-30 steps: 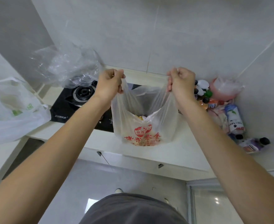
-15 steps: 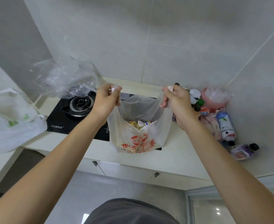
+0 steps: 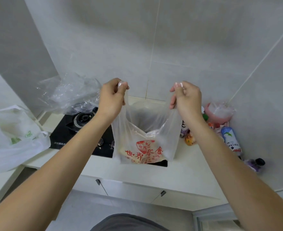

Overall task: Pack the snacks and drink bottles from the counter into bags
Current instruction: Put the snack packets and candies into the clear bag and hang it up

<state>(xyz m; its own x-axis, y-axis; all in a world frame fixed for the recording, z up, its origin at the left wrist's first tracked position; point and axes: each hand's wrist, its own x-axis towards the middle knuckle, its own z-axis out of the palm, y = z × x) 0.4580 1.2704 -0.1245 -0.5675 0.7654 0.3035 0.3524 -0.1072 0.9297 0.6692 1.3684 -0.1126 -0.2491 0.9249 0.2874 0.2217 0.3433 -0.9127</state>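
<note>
Since 1 s ago we've kept both handles pinched but spread them wider, and after a dip the printed bag (image 3: 145,144) is back up, bottom hanging just above the stove (image 3: 80,130) front edge. Left hand (image 3: 111,99) fingers curled tight round the left handle, right hand (image 3: 186,97) same on the right handle; neither is flat or spread. Mouth of the bag is pulled open btwn the hands, w/ snack packs sitting low inside, yellowish thru the film.

Drink bottles (image 3: 230,140) plus more snacks are still piled right of the stove against the wall, incl a pink tub (image 3: 218,114) in clear wrap. Crumpled clear bag (image 3: 69,94) lies on the stove's back-left burner; white bag w/ green print (image 3: 12,135) sits left of the stove.

Step in hand looks like settling contents & holding the mouth open. To do it well we'd keep handles level, set the bag down on the counter (image 3: 179,174) right of the stove so one hand frees up for bottles. Film is thin, so we'd load bottles lying flat, not drop them
</note>
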